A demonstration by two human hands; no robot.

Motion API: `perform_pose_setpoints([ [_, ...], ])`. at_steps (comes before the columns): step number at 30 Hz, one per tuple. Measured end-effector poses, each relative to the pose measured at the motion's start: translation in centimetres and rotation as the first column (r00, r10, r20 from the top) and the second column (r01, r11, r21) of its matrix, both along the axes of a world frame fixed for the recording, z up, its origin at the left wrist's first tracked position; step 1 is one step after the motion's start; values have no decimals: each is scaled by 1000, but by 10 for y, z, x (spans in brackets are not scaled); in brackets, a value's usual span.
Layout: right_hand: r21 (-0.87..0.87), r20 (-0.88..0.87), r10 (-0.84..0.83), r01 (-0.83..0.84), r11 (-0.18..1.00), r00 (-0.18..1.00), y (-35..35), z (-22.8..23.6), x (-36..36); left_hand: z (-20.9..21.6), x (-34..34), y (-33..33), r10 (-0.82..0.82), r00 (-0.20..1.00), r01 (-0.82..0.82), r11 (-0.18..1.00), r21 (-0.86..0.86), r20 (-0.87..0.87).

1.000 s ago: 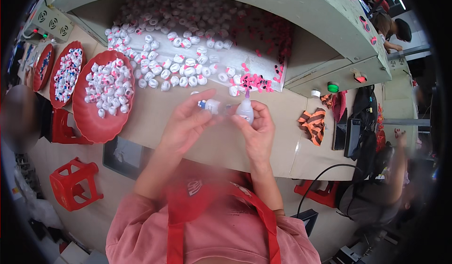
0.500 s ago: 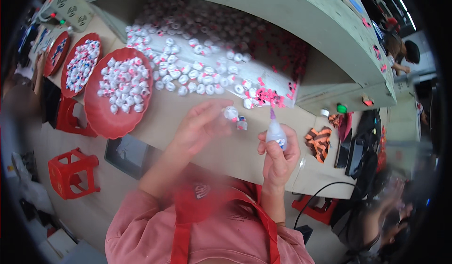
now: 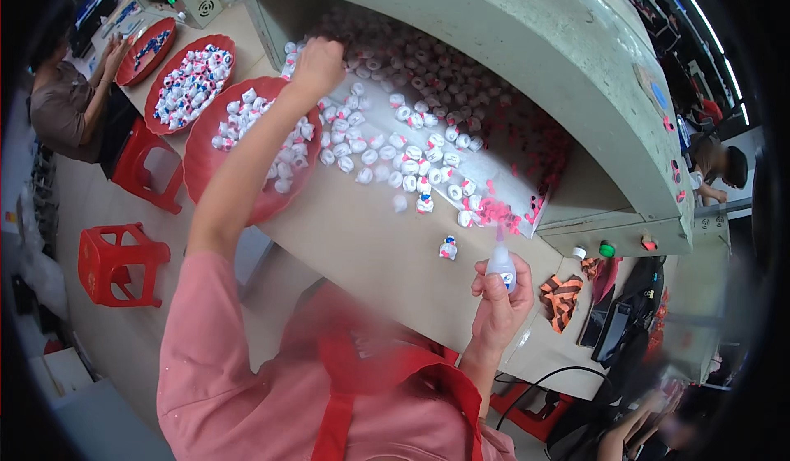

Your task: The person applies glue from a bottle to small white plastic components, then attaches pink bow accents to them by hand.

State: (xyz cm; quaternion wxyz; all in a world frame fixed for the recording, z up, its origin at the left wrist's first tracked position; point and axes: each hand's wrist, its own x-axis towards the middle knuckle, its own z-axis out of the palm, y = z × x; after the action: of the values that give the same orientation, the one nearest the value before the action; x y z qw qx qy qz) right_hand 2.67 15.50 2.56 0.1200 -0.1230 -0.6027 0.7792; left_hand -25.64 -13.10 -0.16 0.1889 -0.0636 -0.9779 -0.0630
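Note:
My left hand reaches far forward to the left opening of the cabinet, over the white pieces. It is closed, and its fingertips are hidden, so what they hold cannot be made out. My right hand grips a small translucent squeeze bottle with a pink-purple nozzle, held upright near the table's right side. Beyond the nozzle lies a cluster of small pink pieces. A small white figure with blue and pink parts stands on the table left of the bottle; a similar figure stands beside the loose white pieces.
A grey-green cabinet arches over the pieces. Red dishes of small figures line the left, the nearest dish under my left forearm. A striped cloth and a green cap lie right. Another person sits far left, near red stools.
My left hand has moved from the table's middle, forward and left to the cabinet opening. A figure that was beside it now stands free. My right hand still grips the bottle. The view has shifted.

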Motion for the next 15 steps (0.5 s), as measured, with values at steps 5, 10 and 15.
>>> perform_pose_setpoints([
  [5, 36, 33, 6, -7, 999, 999, -3, -1, -1, -22, -47, -21, -285, 957, 285, 958, -8, -47],
  [10, 61, 50, -18, 15, 998, 999, 2, 0, -2, -19, -57, -36, -374, 926, 371, 927, -48, -51],
  [15, 58, 56, -34, 31, 998, 998, 3, -2, -8, -7, -41, -40, -347, 928, 364, 921, -137, 136],
])
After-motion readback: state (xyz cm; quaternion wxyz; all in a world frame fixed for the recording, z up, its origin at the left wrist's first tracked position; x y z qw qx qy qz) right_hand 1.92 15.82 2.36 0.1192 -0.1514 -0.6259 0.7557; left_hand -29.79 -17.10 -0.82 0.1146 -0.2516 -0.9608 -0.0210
